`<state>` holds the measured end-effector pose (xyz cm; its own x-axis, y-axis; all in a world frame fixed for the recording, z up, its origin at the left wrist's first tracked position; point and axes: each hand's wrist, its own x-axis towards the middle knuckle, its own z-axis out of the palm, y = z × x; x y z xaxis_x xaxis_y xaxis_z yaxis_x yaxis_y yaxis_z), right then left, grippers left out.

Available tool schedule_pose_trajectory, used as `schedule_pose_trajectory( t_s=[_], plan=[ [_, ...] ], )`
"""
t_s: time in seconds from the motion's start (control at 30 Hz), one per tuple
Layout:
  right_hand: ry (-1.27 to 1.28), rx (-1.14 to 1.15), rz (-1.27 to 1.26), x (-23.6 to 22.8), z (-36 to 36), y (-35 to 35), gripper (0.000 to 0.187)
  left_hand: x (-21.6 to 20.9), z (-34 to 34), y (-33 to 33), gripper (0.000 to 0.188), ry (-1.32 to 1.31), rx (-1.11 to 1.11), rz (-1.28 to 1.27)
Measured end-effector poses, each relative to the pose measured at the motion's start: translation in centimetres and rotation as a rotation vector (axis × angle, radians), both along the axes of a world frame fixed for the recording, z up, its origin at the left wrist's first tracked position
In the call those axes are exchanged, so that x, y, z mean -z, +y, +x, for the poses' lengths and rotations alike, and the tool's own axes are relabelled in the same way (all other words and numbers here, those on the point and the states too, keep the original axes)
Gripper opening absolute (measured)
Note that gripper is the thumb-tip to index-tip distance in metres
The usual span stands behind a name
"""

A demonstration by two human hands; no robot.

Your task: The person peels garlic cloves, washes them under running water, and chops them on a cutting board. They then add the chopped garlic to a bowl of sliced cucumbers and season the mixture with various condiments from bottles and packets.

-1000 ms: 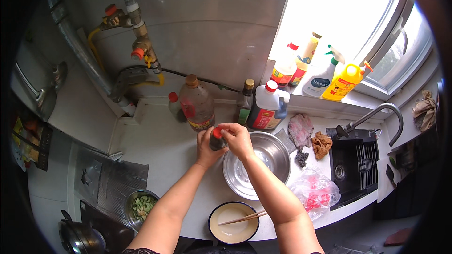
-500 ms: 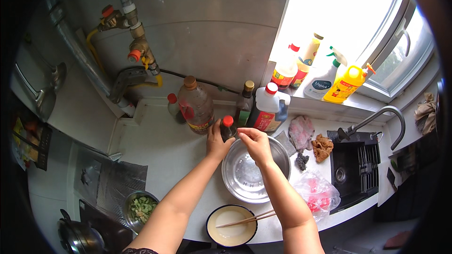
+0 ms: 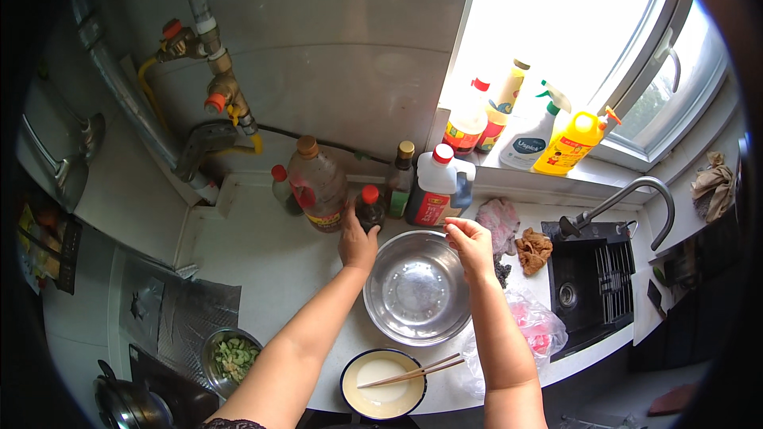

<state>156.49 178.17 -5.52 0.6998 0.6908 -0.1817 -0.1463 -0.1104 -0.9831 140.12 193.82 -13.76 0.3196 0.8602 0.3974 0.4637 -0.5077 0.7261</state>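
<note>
My left hand [image 3: 357,240] is wrapped round a small dark bottle with a red cap [image 3: 369,208], which stands upright on the counter. My right hand [image 3: 470,248] is raised over the far right rim of a wide steel bowl [image 3: 417,286]. Its thumb and fingertips are pinched together; whatever is between them is too small to make out. Just beyond those fingers stands a white-handled jug of dark liquid with a red cap [image 3: 439,187]. A green-labelled dark bottle [image 3: 399,183] stands between jug and small bottle. The steel bowl looks bare inside.
A large brown-capped bottle [image 3: 319,183] stands left of my left hand. Nearer me are a cream bowl with chopsticks [image 3: 384,409] and a bowl of chopped greens [image 3: 236,357]. Rightward lie a plastic bag [image 3: 548,322], crumpled cloths [image 3: 533,250] and the black sink [image 3: 566,295].
My right hand has moved right, away from the small bottle and my left hand. My left hand stays on the bottle. The whole view has shifted slightly.
</note>
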Motion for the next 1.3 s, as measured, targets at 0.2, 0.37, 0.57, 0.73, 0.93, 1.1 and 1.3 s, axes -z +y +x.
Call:
schedule_pose_trajectory(
  t_s=[0.2,0.37,0.57,0.73,0.93,1.1,1.3],
  plan=[
    [0.022,-0.004,-0.011,0.1,1.0,0.4,0.021,0.8,-1.2,-1.6,0.024,-0.110,0.013,-0.117],
    [0.018,0.015,-0.016,0.2,1.3,1.0,0.021,-0.5,-0.5,1.4,0.023,0.010,0.039,-0.134],
    [0.031,0.008,-0.030,0.7,2.7,1.6,0.021,-0.2,-0.6,3.0,0.025,0.051,-0.015,-0.167],
    [-0.073,0.082,-0.094,1.1,4.9,2.1,0.029,-0.3,-0.8,3.0,0.024,0.113,-0.020,-0.200],
    [-0.512,0.278,-0.163,2.1,8.4,5.3,0.044,-2.3,-2.5,0.9,0.021,0.072,0.224,-0.406],
    [-0.598,0.086,-0.139,1.7,10.5,7.1,0.032,-5.7,-3.7,-2.9,0.020,-0.092,0.413,-0.617],
    [-0.516,-0.010,-0.087,1.8,12.1,7.3,0.026,-7.6,-7.6,-4.2,0.021,-0.086,0.397,-0.667]
  ],
)
